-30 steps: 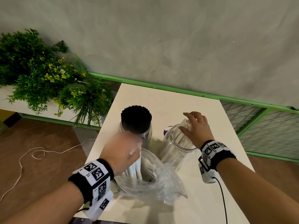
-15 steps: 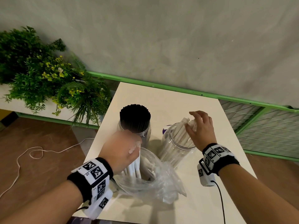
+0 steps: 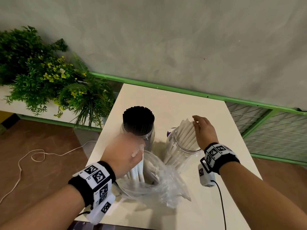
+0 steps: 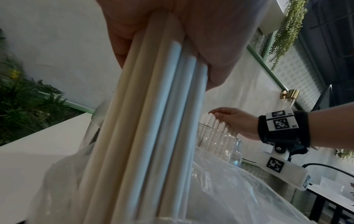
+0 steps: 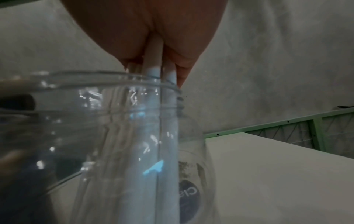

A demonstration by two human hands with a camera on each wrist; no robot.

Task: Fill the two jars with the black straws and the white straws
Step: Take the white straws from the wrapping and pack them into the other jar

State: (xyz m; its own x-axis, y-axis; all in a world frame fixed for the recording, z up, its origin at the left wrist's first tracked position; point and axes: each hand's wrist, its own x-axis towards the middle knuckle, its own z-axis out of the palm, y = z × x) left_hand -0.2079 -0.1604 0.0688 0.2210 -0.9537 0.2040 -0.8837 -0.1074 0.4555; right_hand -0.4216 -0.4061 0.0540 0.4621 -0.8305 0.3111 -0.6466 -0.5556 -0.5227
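On the white table [image 3: 167,103] stand two clear jars. The left jar [image 3: 131,132] is packed with black straws [image 3: 137,118]. The right jar [image 3: 171,146] [image 5: 114,121] holds white straws [image 3: 184,135] leaning to the right. My right hand [image 3: 203,130] [image 4: 235,121] holds their tops loosely between thumb and fingers; in the right wrist view the straws [image 5: 153,72] run down from the palm into the jar. My left hand [image 3: 124,150] grips a bundle of white straws [image 3: 137,170] [image 4: 153,121] standing in a crumpled clear plastic bag [image 3: 157,188] at the table's front.
A leafy plant [image 3: 41,83] stands left of the table, above a brown floor with a white cord [image 3: 33,155]. A green rail [image 3: 182,92] runs along the grey wall behind. A purple thing [image 3: 169,132] peeks out behind the right jar.
My right hand's fingers have loosened and slid to the right side of the straw tops, which now stick out beside it. My left hand has hardly moved.
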